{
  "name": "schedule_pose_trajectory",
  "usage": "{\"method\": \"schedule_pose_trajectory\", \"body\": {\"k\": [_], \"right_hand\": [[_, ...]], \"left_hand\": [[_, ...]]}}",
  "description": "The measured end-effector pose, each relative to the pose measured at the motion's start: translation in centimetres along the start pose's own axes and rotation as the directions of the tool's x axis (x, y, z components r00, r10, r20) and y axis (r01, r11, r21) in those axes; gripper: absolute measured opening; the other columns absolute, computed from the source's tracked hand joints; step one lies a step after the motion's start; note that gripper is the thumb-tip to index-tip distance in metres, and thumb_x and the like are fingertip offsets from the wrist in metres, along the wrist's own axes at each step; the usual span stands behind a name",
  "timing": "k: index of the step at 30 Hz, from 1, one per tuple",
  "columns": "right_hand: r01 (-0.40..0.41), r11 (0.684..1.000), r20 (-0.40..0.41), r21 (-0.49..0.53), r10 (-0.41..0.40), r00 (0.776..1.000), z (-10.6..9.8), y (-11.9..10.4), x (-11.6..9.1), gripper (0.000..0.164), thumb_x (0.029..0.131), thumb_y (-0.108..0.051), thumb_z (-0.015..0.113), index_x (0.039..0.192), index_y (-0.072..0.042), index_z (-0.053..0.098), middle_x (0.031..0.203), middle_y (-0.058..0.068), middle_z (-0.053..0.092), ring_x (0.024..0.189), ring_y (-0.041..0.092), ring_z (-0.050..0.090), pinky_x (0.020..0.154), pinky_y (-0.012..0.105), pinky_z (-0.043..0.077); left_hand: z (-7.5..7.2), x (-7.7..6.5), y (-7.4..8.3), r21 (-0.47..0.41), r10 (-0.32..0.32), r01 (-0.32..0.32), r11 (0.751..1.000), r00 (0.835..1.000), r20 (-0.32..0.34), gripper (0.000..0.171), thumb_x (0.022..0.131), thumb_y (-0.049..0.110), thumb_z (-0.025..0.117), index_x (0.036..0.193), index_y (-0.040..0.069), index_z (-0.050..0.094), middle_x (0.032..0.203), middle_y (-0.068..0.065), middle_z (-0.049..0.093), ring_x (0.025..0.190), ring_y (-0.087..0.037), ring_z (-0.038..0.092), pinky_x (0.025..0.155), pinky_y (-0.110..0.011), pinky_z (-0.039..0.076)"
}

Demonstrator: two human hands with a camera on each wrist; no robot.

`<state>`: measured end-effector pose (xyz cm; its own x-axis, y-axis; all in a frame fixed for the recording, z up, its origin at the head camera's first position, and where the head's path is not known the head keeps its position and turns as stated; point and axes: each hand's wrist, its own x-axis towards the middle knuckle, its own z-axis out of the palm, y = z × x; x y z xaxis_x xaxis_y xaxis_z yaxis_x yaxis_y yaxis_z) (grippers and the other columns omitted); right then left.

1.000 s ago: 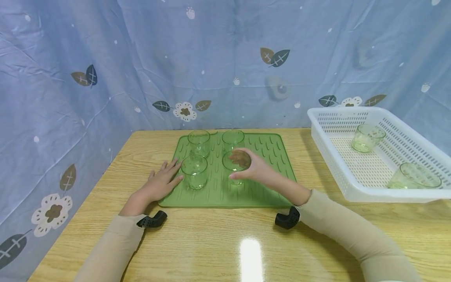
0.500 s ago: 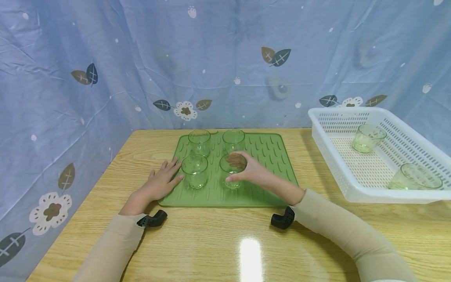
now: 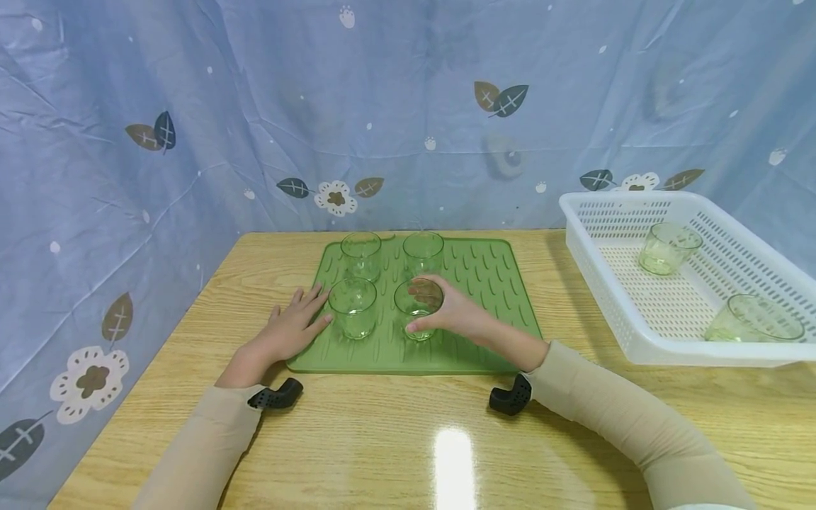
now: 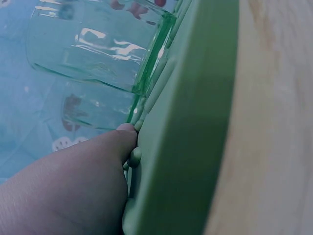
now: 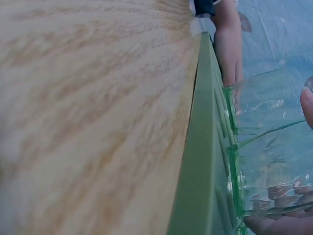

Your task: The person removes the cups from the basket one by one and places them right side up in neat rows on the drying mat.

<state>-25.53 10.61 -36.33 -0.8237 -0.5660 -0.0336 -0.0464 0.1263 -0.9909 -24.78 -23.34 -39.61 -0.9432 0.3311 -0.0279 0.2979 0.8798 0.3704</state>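
Note:
My right hand [image 3: 457, 312] curls round a clear green-tinted glass tumbler [image 3: 408, 301], which stands upright at the front middle of the green ridged drying mat [image 3: 382, 360]. In the right wrist view the base of this tumbler [image 5: 266, 169] sits at the mat surface, with fingers along its far side. To its left stands a second tumbler [image 3: 353, 315]. My left hand [image 3: 290, 334] rests flat on the mat's left edge, fingers spread, thumb close to that second tumbler. Behind are two more tumblers, back left [image 3: 361, 256] and back right [image 3: 423, 248].
A white perforated plastic basket [image 3: 605, 301] stands on the right of the wooden table [image 3: 357, 439]. Inside it are an upright-looking tumbler [image 3: 668, 249] and another tumbler [image 3: 752, 322] near its front wall. A blue patterned curtain [image 3: 408, 92] closes off the back and left.
My right hand has shifted the gripped tumbler slightly left and down onto the mat, closer to the front left tumbler. The left hand has stayed in place.

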Motion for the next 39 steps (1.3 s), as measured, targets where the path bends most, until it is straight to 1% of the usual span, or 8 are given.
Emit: {"method": "schedule_pose_trajectory", "body": {"k": [7, 18, 22, 25, 30, 33, 36, 39], "right_hand": [[-0.033, 0.999, 0.016, -0.01, 0.033, 0.999, -0.2, -0.4, -0.1, 0.096, 0.083, -0.004, 0.085, 0.159, -0.004, 0.025, 0.154, 0.024, 0.042, 0.141, 0.04, 0.043, 0.109, 0.052, 0.044], [-0.042, 0.998, 0.045, -0.037, 0.043, 0.998, -0.4, -0.7, -0.2, 0.099, 0.083, -0.006, 0.086, 0.161, -0.005, 0.023, 0.156, 0.025, 0.038, 0.145, 0.041, 0.037, 0.11, 0.053, 0.042], [-0.038, 0.997, 0.054, -0.062, 0.041, 0.998, -0.7, -0.8, -0.4, 0.102, 0.083, -0.007, 0.086, 0.161, -0.005, 0.022, 0.158, 0.025, 0.036, 0.145, 0.041, 0.037, 0.11, 0.053, 0.043], [-0.027, 0.994, 0.057, -0.109, 0.033, 0.998, -1.0, -0.9, -0.6, 0.102, 0.084, -0.008, 0.086, 0.162, -0.006, 0.02, 0.159, 0.024, 0.035, 0.144, 0.041, 0.038, 0.11, 0.054, 0.042], [0.003, 0.973, 0.034, -0.23, 0.006, 0.999, -1.6, -0.8, -1.3, 0.104, 0.083, -0.013, 0.088, 0.162, -0.007, 0.021, 0.157, 0.022, 0.039, 0.146, 0.043, 0.033, 0.117, 0.056, 0.03], [0.019, 0.959, 0.02, -0.284, -0.013, 1.0, -2.0, -1.0, -1.9, 0.105, 0.081, -0.015, 0.09, 0.161, -0.007, 0.022, 0.159, 0.023, 0.035, 0.149, 0.043, 0.027, 0.121, 0.055, 0.023], [0.052, 0.937, 0.021, -0.345, -0.048, 0.999, -2.6, -1.2, -2.5, 0.103, 0.082, -0.016, 0.089, 0.16, -0.005, 0.023, 0.161, 0.025, 0.031, 0.15, 0.043, 0.025, 0.122, 0.055, 0.02], [0.085, 0.91, 0.021, -0.405, -0.084, 0.996, -3.1, -1.6, -3.4, 0.101, 0.083, -0.015, 0.088, 0.16, -0.004, 0.023, 0.16, 0.026, 0.032, 0.15, 0.044, 0.025, 0.122, 0.055, 0.02]], "left_hand": [[-0.1, 0.0, 0.1, -0.001, 0.004, -0.004, 1.0, 1.0, 0.003, 0.069, 0.111, 0.047, 0.037, 0.164, 0.006, 0.021, 0.17, -0.019, 0.009, 0.152, -0.049, 0.0, 0.109, -0.08, -0.003], [-0.1, 0.1, -0.1, -0.008, 0.0, 0.0, 1.0, 1.0, 0.009, 0.068, 0.112, 0.045, 0.038, 0.164, 0.006, 0.02, 0.17, -0.019, 0.009, 0.153, -0.048, -0.001, 0.109, -0.08, -0.004], [0.0, 0.2, -0.3, -0.005, 0.002, -0.002, 1.0, 1.0, 0.005, 0.068, 0.112, 0.045, 0.038, 0.165, 0.007, 0.02, 0.17, -0.019, 0.008, 0.153, -0.048, -0.001, 0.109, -0.08, -0.004], [0.0, 0.2, -0.3, -0.004, 0.001, -0.001, 1.0, 1.0, 0.006, 0.068, 0.112, 0.046, 0.038, 0.165, 0.008, 0.02, 0.17, -0.018, 0.008, 0.153, -0.048, -0.001, 0.109, -0.08, -0.004], [0.0, 0.1, -0.3, -0.006, 0.001, -0.001, 1.0, 1.0, 0.007, 0.068, 0.111, 0.046, 0.037, 0.165, 0.007, 0.02, 0.17, -0.019, 0.008, 0.153, -0.049, -0.001, 0.109, -0.08, -0.003], [0.0, 0.1, -0.3, -0.006, 0.001, -0.001, 1.0, 1.0, 0.007, 0.068, 0.111, 0.046, 0.037, 0.165, 0.007, 0.02, 0.17, -0.019, 0.008, 0.153, -0.049, -0.001, 0.109, -0.08, -0.003], [0.0, 0.1, -0.3, -0.004, 0.001, -0.001, 1.0, 1.0, 0.008, 0.069, 0.111, 0.047, 0.037, 0.165, 0.007, 0.02, 0.17, -0.019, 0.008, 0.152, -0.049, -0.001, 0.109, -0.08, -0.003], [-0.1, 0.1, -0.2, -0.006, 0.001, -0.001, 1.0, 1.0, 0.009, 0.068, 0.111, 0.047, 0.037, 0.165, 0.007, 0.02, 0.17, -0.019, 0.008, 0.152, -0.049, -0.001, 0.109, -0.08, -0.003]]}}
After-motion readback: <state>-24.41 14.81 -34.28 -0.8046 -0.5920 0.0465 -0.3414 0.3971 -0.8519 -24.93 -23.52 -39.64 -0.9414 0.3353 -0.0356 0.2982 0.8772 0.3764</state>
